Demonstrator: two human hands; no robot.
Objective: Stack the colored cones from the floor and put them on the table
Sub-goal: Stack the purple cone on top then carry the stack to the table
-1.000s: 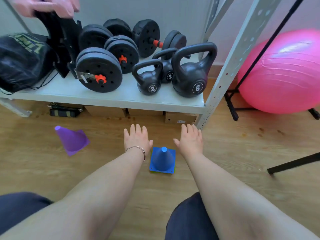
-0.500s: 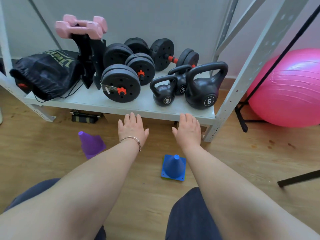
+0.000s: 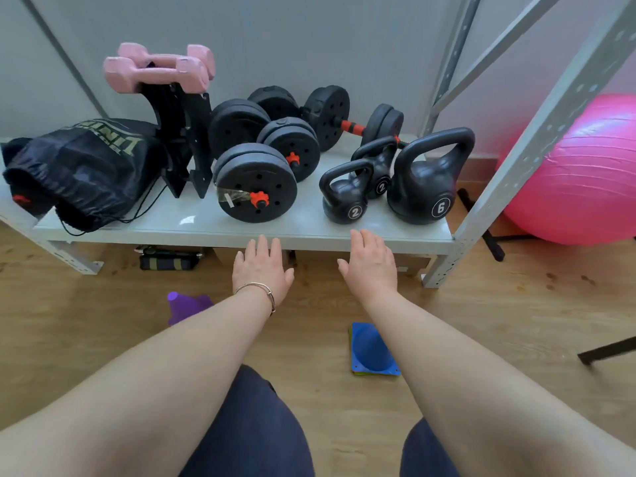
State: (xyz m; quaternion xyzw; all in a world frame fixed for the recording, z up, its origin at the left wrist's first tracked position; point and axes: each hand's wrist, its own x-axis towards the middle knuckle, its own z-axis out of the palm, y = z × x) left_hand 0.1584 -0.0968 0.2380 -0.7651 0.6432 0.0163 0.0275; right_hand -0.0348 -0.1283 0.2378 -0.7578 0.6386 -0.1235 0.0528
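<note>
A blue cone (image 3: 371, 349) stands upright on the wooden floor, partly behind my right forearm, with a green edge showing under its base. To the left a purple cone (image 3: 187, 306) lies tipped over, half hidden by my left forearm. My left hand (image 3: 261, 270), with a bracelet at the wrist, is stretched forward, flat and empty, fingers apart. My right hand (image 3: 371, 265) is held out the same way beside it. Both hands hover past the cones, near the front edge of the low grey shelf (image 3: 192, 228).
The shelf holds black dumbbells (image 3: 256, 182), kettlebells (image 3: 425, 187), pink dumbbells (image 3: 158, 67) on a black stand, and a black bag (image 3: 82, 170). A shelf post (image 3: 447, 266) stands at right, a pink exercise ball (image 3: 578, 173) behind it. My knees fill the bottom.
The view has tilted up and back. Both hands have reached forward from beside the blue cone to the shelf edge; the cones now lie nearer me, under my forearms.
</note>
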